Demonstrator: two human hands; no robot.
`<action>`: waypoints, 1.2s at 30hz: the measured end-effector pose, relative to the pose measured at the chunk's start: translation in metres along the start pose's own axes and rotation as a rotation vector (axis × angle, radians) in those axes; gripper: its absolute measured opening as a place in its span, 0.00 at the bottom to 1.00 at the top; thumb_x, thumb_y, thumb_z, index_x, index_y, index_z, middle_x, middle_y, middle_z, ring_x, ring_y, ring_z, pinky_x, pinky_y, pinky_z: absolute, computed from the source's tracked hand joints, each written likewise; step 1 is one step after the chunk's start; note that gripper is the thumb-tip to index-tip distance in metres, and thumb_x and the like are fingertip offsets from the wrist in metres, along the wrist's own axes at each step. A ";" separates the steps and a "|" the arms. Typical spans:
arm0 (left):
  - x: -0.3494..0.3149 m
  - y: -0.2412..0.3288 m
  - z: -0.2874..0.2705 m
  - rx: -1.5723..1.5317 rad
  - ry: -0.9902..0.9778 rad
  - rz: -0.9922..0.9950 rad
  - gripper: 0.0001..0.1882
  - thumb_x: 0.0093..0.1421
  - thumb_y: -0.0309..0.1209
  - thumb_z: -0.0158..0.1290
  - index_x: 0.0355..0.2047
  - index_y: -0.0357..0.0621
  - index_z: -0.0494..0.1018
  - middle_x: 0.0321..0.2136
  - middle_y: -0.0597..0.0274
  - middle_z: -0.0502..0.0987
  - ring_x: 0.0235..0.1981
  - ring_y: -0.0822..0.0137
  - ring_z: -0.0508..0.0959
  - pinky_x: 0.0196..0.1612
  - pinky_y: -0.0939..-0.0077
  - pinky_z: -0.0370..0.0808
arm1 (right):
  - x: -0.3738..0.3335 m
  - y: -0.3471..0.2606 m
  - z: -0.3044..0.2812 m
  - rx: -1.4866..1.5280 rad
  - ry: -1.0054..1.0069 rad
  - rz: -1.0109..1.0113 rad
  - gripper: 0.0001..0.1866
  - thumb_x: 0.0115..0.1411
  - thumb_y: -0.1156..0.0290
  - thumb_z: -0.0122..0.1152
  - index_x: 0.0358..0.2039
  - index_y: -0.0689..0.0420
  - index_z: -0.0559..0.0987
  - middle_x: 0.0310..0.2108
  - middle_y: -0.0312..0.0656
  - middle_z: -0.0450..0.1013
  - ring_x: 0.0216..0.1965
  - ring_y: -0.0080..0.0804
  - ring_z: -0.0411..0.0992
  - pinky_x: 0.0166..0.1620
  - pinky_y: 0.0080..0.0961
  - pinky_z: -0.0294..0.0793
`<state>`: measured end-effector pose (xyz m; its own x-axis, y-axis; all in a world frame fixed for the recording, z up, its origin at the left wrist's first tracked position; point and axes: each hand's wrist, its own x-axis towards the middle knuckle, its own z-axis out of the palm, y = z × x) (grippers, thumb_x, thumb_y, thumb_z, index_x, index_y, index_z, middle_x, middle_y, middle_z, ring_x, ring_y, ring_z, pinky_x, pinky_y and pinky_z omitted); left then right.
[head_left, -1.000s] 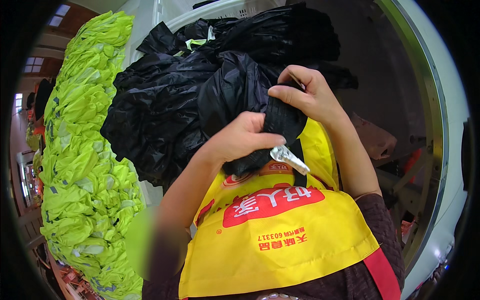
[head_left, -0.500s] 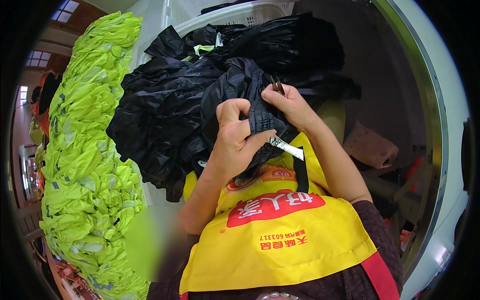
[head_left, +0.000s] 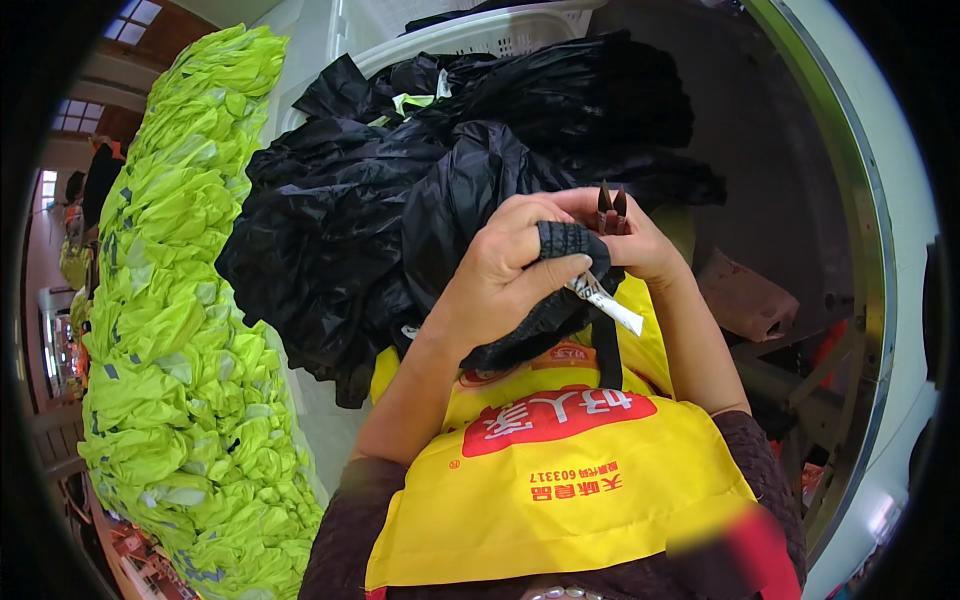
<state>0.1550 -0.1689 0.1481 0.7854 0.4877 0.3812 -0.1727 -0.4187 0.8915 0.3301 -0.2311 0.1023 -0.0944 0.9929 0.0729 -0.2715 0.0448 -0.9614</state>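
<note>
My left hand [head_left: 495, 275] is closed on the gathered elastic band of a black garment [head_left: 565, 243], its thumb pressed over the band. A white printed label [head_left: 615, 308] hangs out from the band below the thumb. My right hand [head_left: 648, 245] is close by on the band's right side, closed around small thread snips [head_left: 612, 208] with their two dark blades pointing up and slightly apart. The right fingers behind the band are partly hidden, so I cannot tell whether they also grip the cloth. The rest of the garment merges into a heap of black garments [head_left: 340, 210].
A long pile of neon yellow-green garments [head_left: 180, 330] runs down the left. Behind the black heap stands a white plastic basket [head_left: 480, 42]. A metal-edged pale table [head_left: 850, 110] curves along the right. A pinkish box [head_left: 745, 295] lies low at the right. A yellow apron [head_left: 560, 500] covers my lap.
Both hands have moved right, drawing the elastic band and label along. My left hand has turned over the band. The snips' blades now stand higher and more upright.
</note>
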 end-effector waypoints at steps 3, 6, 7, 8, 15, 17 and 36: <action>-0.003 -0.001 -0.001 0.013 0.034 -0.031 0.04 0.49 0.23 0.56 0.26 0.37 0.75 0.29 0.60 0.73 0.38 0.61 0.71 0.43 0.73 0.67 | -0.002 -0.014 -0.008 0.227 -0.120 0.055 0.34 0.43 0.55 0.54 0.50 0.62 0.71 0.17 0.29 0.66 0.15 0.12 0.56 0.20 0.11 0.52; -0.008 -0.005 -0.005 0.000 0.000 -0.117 0.04 0.49 0.23 0.57 0.26 0.36 0.74 0.30 0.58 0.73 0.37 0.61 0.71 0.42 0.73 0.67 | -0.005 -0.030 0.001 -0.105 0.112 0.267 0.26 0.49 0.61 0.56 0.48 0.60 0.73 0.22 0.32 0.70 0.17 0.12 0.58 0.21 0.11 0.56; -0.008 -0.005 -0.004 -0.005 -0.016 -0.129 0.05 0.49 0.24 0.57 0.27 0.36 0.74 0.30 0.57 0.72 0.37 0.60 0.71 0.42 0.73 0.67 | -0.003 -0.026 0.009 -0.208 0.072 0.006 0.25 0.50 0.63 0.60 0.48 0.58 0.73 0.31 0.36 0.73 0.23 0.15 0.64 0.27 0.12 0.63; -0.008 -0.006 -0.004 -0.011 -0.032 -0.139 0.05 0.49 0.24 0.57 0.27 0.35 0.74 0.29 0.57 0.72 0.37 0.60 0.71 0.42 0.73 0.67 | -0.004 -0.032 0.018 -0.293 0.082 -0.003 0.21 0.48 0.65 0.60 0.43 0.60 0.77 0.45 0.41 0.71 0.24 0.13 0.62 0.31 0.12 0.63; -0.015 -0.012 0.005 0.086 -0.021 -0.152 0.08 0.52 0.27 0.55 0.26 0.33 0.71 0.31 0.52 0.71 0.37 0.56 0.69 0.41 0.69 0.66 | -0.004 -0.013 0.045 -0.391 0.431 -0.248 0.05 0.52 0.72 0.61 0.28 0.60 0.80 0.23 0.38 0.75 0.25 0.21 0.71 0.29 0.18 0.68; -0.015 -0.013 0.009 0.013 0.043 -0.146 0.08 0.54 0.27 0.53 0.26 0.32 0.69 0.31 0.52 0.71 0.37 0.56 0.69 0.42 0.70 0.66 | -0.007 -0.024 0.042 -0.776 0.387 -0.413 0.04 0.53 0.74 0.60 0.28 0.61 0.79 0.27 0.39 0.76 0.27 0.20 0.71 0.32 0.16 0.69; -0.032 -0.026 -0.003 -0.049 -0.058 -0.226 0.09 0.60 0.27 0.45 0.33 0.32 0.70 0.38 0.62 0.68 0.39 0.71 0.67 0.44 0.81 0.63 | -0.047 -0.034 -0.014 -0.576 0.147 0.148 0.23 0.64 0.54 0.38 0.41 0.62 0.71 0.29 0.40 0.66 0.30 0.27 0.66 0.37 0.21 0.67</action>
<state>0.1324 -0.1711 0.1136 0.8399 0.5196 0.1570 -0.0160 -0.2655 0.9640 0.3576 -0.2773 0.1281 0.0524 0.9962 -0.0701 0.3000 -0.0826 -0.9503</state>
